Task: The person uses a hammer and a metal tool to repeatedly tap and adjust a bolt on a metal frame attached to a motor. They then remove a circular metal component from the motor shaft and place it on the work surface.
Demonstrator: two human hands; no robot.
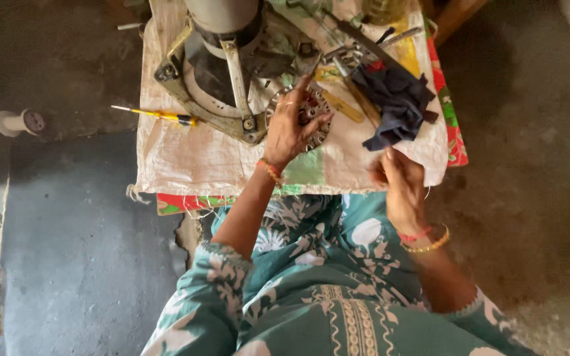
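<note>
My left hand (289, 125) rests on a round metal part with slots (314, 113) that lies on a white woven sack cloth (186, 158) spread over a small table. Its fingers curl over the part's rim and grip it. My right hand (400, 184) hovers at the table's front edge, blurred, just below a dark blue rag (397, 102). Whether the right hand holds something small I cannot tell. A large grey metal machine housing (222, 66) stands left of the round part.
A yellow-handled screwdriver (159, 116) lies left of the housing. Metal tools (357, 53) lie at the back by the rag. A red flowered cloth (455, 132) shows under the sack. A white spool (20, 122) sits on the floor at left.
</note>
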